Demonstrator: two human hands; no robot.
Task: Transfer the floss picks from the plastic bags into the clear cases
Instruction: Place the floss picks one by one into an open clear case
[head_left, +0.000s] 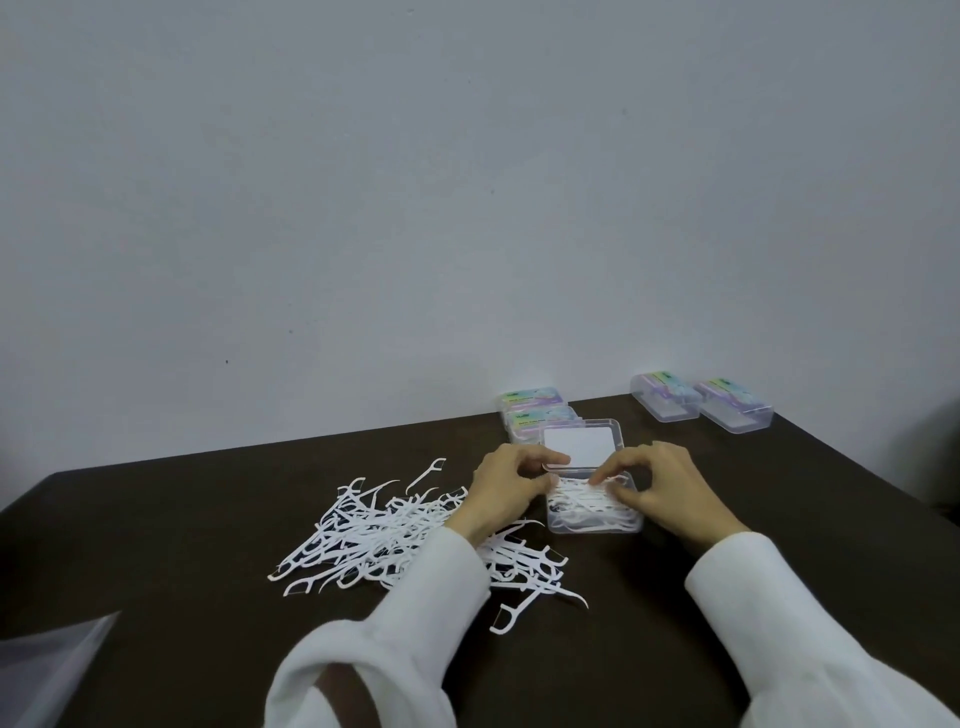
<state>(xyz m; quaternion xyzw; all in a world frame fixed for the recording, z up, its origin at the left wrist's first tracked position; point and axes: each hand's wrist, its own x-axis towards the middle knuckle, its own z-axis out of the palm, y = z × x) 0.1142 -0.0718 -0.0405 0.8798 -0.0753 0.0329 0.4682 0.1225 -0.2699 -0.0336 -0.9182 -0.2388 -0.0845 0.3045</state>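
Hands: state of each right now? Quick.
Left hand: fingers curled at the open clear case's left edge; grip cannot be told.
Right hand: pinching floss picks inside the case.

plastic bag (49, 665) cut off at left edge

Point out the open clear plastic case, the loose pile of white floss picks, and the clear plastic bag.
Open clear plastic case (592, 527): head view, front wall of its base.
Loose pile of white floss picks (374, 530): head view, middle of the heap.
Clear plastic bag (47, 665): head view, its flat face at the lower left edge.
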